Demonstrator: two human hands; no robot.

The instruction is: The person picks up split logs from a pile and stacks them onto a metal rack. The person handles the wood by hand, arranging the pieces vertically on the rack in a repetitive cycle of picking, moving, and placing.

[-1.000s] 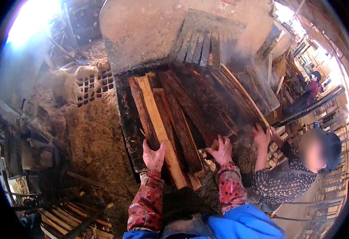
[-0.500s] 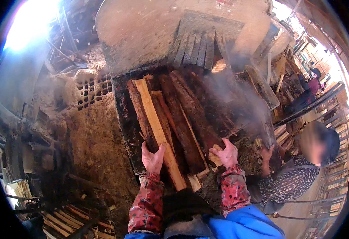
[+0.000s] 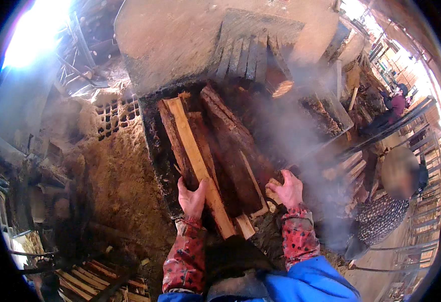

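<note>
Several bark-edged wood slabs lie on the dark machine table before me. My left hand (image 3: 192, 198) is closed on the near left edge of a pale-faced slab (image 3: 194, 146), thumb on top and fingers hidden below. At the near end of a dark bark-covered slab (image 3: 238, 126), my right hand (image 3: 287, 189) is closed round a pale cut end (image 3: 272, 191). Smoke or dust blurs where that piece runs. Between my hands lie more slabs, with a short pale end (image 3: 245, 226) sticking out toward me.
Dark hanging strips (image 3: 248, 58) cover the machine's opening, a round log end (image 3: 282, 89) beside them. Smoke drifts at right, near a person in a patterned top (image 3: 381, 219). Another person (image 3: 397, 103) is farther off. Stacked slabs (image 3: 87, 279) lie lower left.
The smoke at right has thickened. The near person has turned away and their hand has gone from view. My right hand has shifted slightly away from me; my left has barely moved.
</note>
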